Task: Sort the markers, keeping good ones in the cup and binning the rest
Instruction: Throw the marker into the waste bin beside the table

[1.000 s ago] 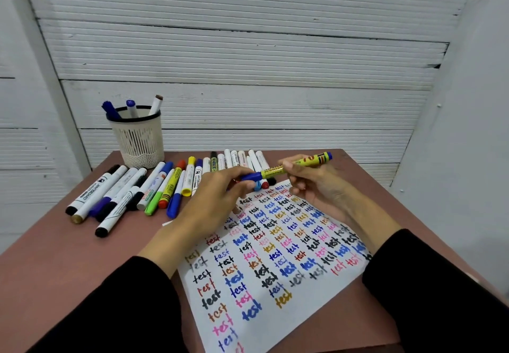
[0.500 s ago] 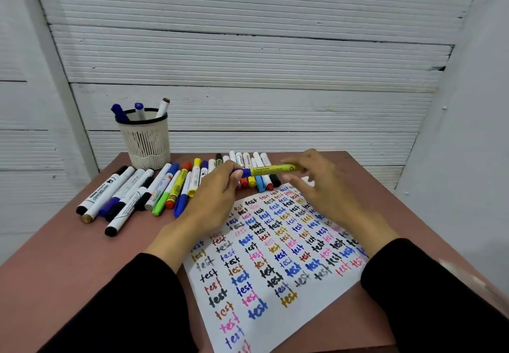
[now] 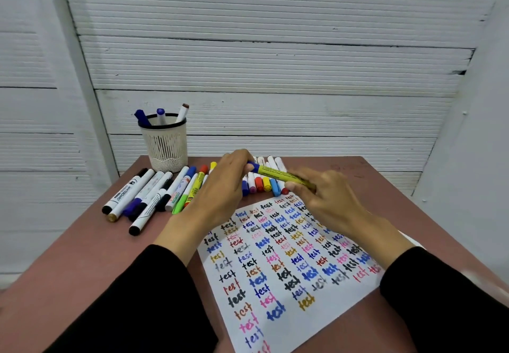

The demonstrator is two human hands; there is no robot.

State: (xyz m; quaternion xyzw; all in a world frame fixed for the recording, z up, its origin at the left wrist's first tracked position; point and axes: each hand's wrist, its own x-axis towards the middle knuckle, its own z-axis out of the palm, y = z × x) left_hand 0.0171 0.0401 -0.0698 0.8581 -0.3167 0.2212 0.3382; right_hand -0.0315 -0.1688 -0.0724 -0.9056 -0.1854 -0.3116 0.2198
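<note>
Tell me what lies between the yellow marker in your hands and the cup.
Nothing blocks it. The yellow marker, held by the left hand and right hand, is above the table; the cup stands back left with an open top. Loose markers lie below that path.

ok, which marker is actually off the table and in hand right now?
The yellow-barrelled marker with the blue cap: left hand grips its cap end, right hand its other end. All others lie on the table or stand in the cup.
</note>
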